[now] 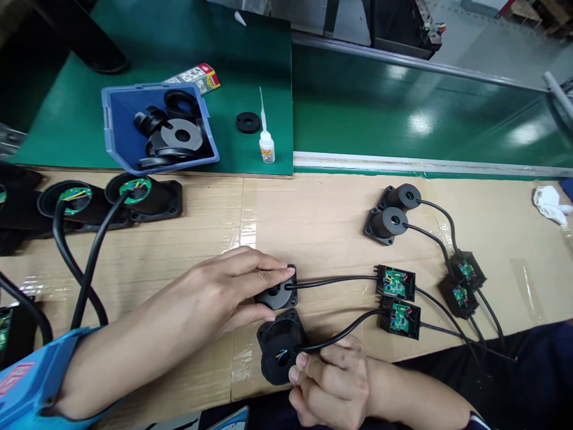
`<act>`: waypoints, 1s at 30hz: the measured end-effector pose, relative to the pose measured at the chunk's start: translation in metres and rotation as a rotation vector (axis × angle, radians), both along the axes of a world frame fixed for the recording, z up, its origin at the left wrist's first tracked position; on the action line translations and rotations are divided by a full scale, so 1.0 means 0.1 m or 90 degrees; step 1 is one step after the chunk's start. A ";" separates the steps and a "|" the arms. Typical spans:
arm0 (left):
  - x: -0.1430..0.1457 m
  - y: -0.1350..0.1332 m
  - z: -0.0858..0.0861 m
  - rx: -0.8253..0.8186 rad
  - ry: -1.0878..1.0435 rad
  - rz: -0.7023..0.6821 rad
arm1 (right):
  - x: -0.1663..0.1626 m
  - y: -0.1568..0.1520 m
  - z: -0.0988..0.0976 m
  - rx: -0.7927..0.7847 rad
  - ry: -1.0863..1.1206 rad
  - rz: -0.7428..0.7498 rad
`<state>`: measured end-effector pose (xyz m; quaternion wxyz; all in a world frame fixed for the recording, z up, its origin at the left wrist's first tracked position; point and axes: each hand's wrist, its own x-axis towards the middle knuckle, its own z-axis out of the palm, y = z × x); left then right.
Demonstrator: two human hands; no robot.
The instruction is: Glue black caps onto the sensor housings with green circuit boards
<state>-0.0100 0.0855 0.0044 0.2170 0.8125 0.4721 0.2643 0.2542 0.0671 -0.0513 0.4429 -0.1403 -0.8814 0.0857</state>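
Cardboard (322, 239), matte tan and patched with glossy clear tape, carries two black plastic housings side by side near its front edge. The left hand (233, 286), half open, holds the upper housing (281, 295) around its flat grey disc face. Curled with fingertips drawn together, the right hand (333, 379) touches the round rim of the lower housing (280, 337); whether it pinches anything is unclear. Rubbery cables (331, 281) lead to open rectangular boxes (409, 335) with green circuit boards (394, 282).
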 end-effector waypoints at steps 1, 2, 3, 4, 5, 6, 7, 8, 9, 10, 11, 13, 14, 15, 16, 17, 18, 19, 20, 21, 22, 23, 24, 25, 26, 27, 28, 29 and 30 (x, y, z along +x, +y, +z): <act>-0.01 0.02 0.00 -0.017 -0.002 -0.008 | 0.00 0.01 0.00 0.000 0.003 0.001; -0.02 0.04 -0.01 -0.032 -0.002 -0.014 | 0.00 0.01 0.00 -0.002 0.005 0.001; -0.03 0.05 0.00 -0.041 -0.001 -0.019 | 0.00 0.01 0.00 -0.005 0.006 0.001; -0.03 0.07 0.00 -0.047 0.005 -0.021 | 0.00 0.00 -0.01 -0.006 0.006 0.003; -0.04 0.08 0.01 -0.047 0.014 -0.022 | 0.00 -0.01 -0.02 -0.006 0.006 0.004; -0.03 0.08 0.02 -0.042 0.025 -0.022 | 0.01 -0.02 -0.03 -0.005 0.005 0.005; -0.03 0.08 0.02 -0.036 0.036 -0.023 | 0.01 -0.03 -0.04 -0.004 0.001 0.002; -0.03 0.07 0.02 -0.030 0.046 -0.023 | 0.02 -0.04 -0.03 -0.005 -0.006 -0.005; -0.03 0.06 0.02 -0.031 0.057 -0.020 | 0.03 -0.05 -0.01 -0.004 -0.017 -0.010; -0.03 0.04 0.01 -0.033 0.066 -0.016 | 0.04 -0.04 0.02 0.000 -0.028 -0.012; -0.03 0.01 0.00 -0.035 0.074 -0.013 | 0.06 -0.02 0.07 0.008 -0.039 -0.007; -0.03 -0.03 -0.03 -0.029 0.089 -0.009 | 0.09 0.06 0.20 0.026 -0.062 0.009; -0.03 -0.04 -0.05 -0.022 0.094 -0.009 | 0.10 0.12 0.27 0.032 -0.083 0.011; -0.03 -0.04 -0.07 -0.009 0.095 -0.009 | 0.10 0.18 0.35 0.031 -0.110 0.006; -0.03 -0.04 -0.09 0.007 0.089 -0.008 | 0.09 0.24 0.41 0.021 -0.139 -0.006; -0.04 -0.04 -0.12 0.023 0.079 -0.009 | 0.07 0.29 0.46 0.007 -0.167 -0.017; -0.04 -0.03 -0.14 0.035 0.067 -0.014 | 0.05 0.34 0.49 -0.006 -0.189 -0.025; -0.04 -0.02 -0.16 0.051 0.053 -0.018 | 0.02 0.37 0.51 -0.016 -0.206 -0.027; -0.04 -0.01 -0.18 0.064 0.044 -0.019 | -0.01 0.39 0.51 -0.021 -0.217 -0.025; -0.04 -0.01 -0.19 0.076 0.039 -0.020 | -0.04 0.40 0.50 -0.024 -0.227 -0.024; -0.04 -0.01 -0.20 0.083 0.042 -0.021 | -0.07 0.39 0.49 -0.022 -0.235 -0.024; -0.04 -0.03 -0.20 0.090 0.053 -0.020 | -0.10 0.38 0.47 -0.020 -0.241 -0.025; -0.03 -0.05 -0.20 0.098 0.066 -0.018 | -0.12 0.37 0.44 -0.019 -0.242 -0.027; -0.03 -0.07 -0.20 0.102 0.082 -0.017 | -0.14 0.36 0.42 -0.017 -0.238 -0.031; -0.03 -0.09 -0.19 0.105 0.096 -0.015 | -0.16 0.36 0.41 -0.016 -0.235 -0.035; -0.02 -0.12 -0.19 0.108 0.102 -0.010 | -0.18 0.35 0.39 -0.013 -0.234 -0.037; -0.01 -0.14 -0.18 0.098 0.096 -0.002 | -0.20 0.35 0.38 -0.009 -0.236 -0.038; 0.00 -0.16 -0.18 0.074 0.076 0.006 | -0.21 0.35 0.37 -0.006 -0.242 -0.039; 0.03 -0.17 -0.19 0.035 0.038 0.022 | -0.22 0.36 0.36 -0.002 -0.249 -0.037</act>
